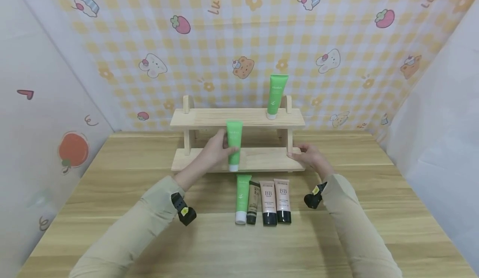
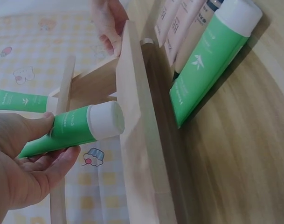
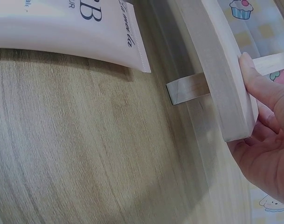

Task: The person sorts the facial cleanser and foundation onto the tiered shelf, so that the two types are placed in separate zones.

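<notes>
My left hand grips a green tube with its white cap down, in front of the wooden shelf's upper board and over its lower board. In the left wrist view, thumb and fingers of the left hand pinch the held tube. My right hand holds the right end of the lower board; in the right wrist view the thumb of the right hand lies on the board's upper face, fingers beneath. Another green tube stands on the upper board at the right.
On the table before the shelf lie a green tube, a narrow brown tube and two pink BB tubes with black caps. Behind the shelf hangs a yellow checked cloth.
</notes>
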Tool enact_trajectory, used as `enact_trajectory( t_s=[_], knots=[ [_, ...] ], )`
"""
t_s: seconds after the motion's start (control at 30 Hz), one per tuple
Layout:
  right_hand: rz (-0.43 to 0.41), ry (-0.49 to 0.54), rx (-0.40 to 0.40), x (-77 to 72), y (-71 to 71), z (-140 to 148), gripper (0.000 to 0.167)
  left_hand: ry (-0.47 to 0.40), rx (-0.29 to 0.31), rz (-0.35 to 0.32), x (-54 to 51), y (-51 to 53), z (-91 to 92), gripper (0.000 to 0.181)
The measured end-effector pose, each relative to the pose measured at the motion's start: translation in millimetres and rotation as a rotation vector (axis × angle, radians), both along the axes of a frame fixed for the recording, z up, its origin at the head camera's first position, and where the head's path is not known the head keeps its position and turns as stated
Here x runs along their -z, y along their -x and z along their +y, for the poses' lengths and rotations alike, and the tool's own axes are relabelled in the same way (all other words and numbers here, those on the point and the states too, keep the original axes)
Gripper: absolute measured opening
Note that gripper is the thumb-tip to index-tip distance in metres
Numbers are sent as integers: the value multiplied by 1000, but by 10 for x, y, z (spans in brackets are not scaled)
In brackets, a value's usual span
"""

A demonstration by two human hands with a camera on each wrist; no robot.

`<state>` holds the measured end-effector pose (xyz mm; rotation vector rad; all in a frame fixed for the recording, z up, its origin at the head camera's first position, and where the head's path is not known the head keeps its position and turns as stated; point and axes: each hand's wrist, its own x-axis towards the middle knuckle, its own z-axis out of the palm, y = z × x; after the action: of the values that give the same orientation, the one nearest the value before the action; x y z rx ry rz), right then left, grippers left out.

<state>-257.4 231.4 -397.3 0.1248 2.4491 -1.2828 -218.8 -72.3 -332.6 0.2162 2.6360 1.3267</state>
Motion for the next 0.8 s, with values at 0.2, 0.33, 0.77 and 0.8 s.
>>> enact_trajectory(
  t_s=[0.2,0.33,0.77,0.8],
  knots=[
    [-5,-16,8,-6,3,-11,65,-25,-15,22,-85,79,22,53],
    [-10,-23,13,-1,17,-8,65,-34,-13,51,-139,121,31,51],
    [-10,-17,17,-5,13,-12,64,-92,3,198,-267,265,39,54],
    [-9,-14,19,-4,12,-13,64,-93,1,206,-272,276,42,55]
  ],
)
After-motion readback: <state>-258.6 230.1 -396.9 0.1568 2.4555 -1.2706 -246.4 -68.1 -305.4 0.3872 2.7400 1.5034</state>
